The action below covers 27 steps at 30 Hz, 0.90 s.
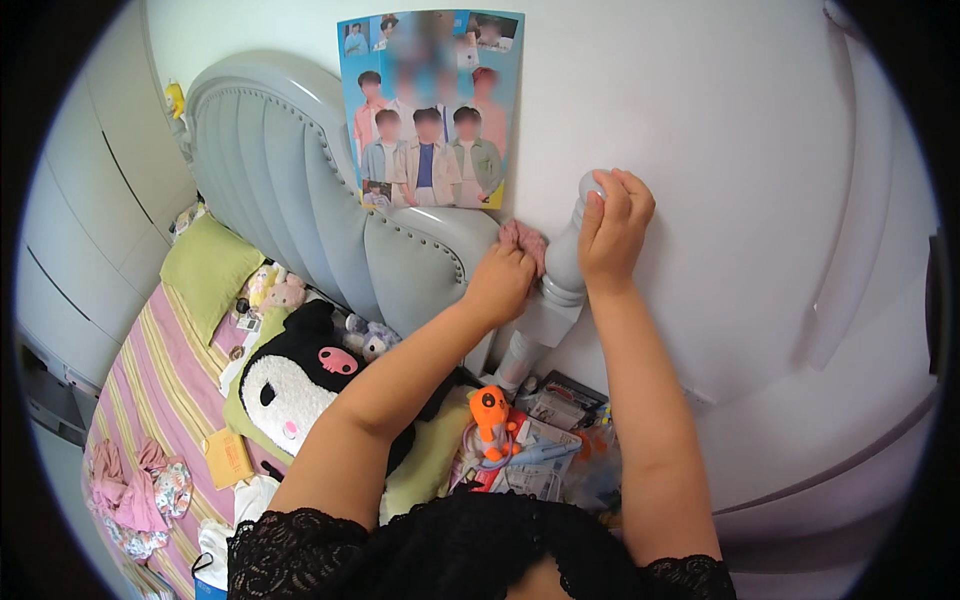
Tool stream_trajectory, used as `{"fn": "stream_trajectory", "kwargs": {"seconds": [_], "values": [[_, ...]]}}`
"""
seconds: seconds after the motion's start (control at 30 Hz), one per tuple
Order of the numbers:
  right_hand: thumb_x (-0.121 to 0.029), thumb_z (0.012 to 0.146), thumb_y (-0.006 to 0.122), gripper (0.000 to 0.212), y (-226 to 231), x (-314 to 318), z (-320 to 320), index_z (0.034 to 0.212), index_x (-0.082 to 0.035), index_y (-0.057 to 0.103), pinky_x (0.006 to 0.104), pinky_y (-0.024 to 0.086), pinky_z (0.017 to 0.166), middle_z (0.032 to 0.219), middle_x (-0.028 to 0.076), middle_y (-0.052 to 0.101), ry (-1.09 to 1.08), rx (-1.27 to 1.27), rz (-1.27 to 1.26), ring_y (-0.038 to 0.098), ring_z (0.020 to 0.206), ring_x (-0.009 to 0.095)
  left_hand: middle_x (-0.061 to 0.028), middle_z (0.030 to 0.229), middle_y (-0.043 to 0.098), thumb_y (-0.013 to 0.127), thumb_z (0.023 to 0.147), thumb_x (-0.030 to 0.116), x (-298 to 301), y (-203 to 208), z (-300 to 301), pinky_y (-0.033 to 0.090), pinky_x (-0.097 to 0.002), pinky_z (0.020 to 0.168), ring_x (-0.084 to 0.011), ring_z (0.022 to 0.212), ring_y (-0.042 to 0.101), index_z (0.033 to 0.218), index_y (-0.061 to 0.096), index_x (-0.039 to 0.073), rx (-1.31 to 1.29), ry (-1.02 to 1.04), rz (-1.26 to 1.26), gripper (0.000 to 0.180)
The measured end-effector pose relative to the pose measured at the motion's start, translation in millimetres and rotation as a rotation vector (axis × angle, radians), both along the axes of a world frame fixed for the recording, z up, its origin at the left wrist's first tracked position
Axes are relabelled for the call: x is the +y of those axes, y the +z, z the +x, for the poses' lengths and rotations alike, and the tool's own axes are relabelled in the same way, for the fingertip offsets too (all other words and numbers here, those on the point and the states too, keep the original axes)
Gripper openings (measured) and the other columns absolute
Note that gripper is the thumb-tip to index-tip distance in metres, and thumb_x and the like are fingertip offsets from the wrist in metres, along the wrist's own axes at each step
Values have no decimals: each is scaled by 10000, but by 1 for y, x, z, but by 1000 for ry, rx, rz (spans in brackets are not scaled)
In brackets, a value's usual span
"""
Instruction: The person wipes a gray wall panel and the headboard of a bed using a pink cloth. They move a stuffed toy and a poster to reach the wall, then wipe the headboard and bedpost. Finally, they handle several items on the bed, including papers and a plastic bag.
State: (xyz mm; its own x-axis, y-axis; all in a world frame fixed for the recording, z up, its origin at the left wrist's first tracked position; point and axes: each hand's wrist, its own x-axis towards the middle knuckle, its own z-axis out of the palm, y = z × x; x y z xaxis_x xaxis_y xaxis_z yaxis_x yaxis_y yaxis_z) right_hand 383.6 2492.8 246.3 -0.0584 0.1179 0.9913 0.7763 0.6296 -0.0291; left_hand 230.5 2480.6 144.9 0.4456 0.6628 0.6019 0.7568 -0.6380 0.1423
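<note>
A turned grey bedpost [566,262] rises at the right end of the padded grey headboard [275,140]. My right hand [618,225] is closed round the rounded top of this post, thumb on the near side. Beside the post's left flank, my left hand [503,280] pinches a crumpled pink cloth [522,238]. The cloth lies against the headboard's end where it meets the post. Part of the cloth is covered by my fingers.
A poster [430,110] of several people hangs above the headboard. On the striped bed [130,375] lie a green pillow [210,270], a black-and-white plush toy [290,385] and clothes [135,490]. Below the post, an orange toy [492,420] stands among clutter.
</note>
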Motion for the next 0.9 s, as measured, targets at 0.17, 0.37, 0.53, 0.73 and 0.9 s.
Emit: {"fn": "stream_trajectory", "kwargs": {"seconds": [0.17,0.37,0.53,0.73,0.9], "values": [[-188,886,593,237,12,-20,0,1105,-96,602,409,436,908,1101,93,526,-318,-135,-113,504,1094,277,-172,929,631,631,673,33,-51,-20,-26,467,-414,859,-359,939,575,926,598,23,-212,-150,-20,255],[-172,806,675,497,59,-8,-88,1225,23,492,404,414,961,1233,189,527,339,217,-477,498,1171,346,-96,982,641,485,724,-60,-49,-30,-79,480,-309,837,-199,920,607,1154,580,20,-1083,-61,-235,448],[-259,822,687,382,17,27,-122,1037,37,578,354,465,736,949,190,632,512,692,-1049,607,849,254,-31,997,591,392,733,-104,-59,16,-80,450,-224,728,-93,842,552,1187,544,-18,-1413,-144,-153,486],[-217,911,605,231,18,-64,-78,926,13,607,331,447,622,719,136,628,451,422,-635,563,626,207,-106,1072,592,503,763,-108,-100,74,-95,489,-335,836,-189,923,596,1177,554,-38,-1280,-152,237,424],[-140,901,631,168,-23,-152,-41,947,21,618,277,444,640,782,43,627,405,289,-768,511,706,77,-154,1077,608,638,709,48,-117,132,-60,436,-496,951,-366,1013,572,987,623,38,-406,-173,800,279]]}}
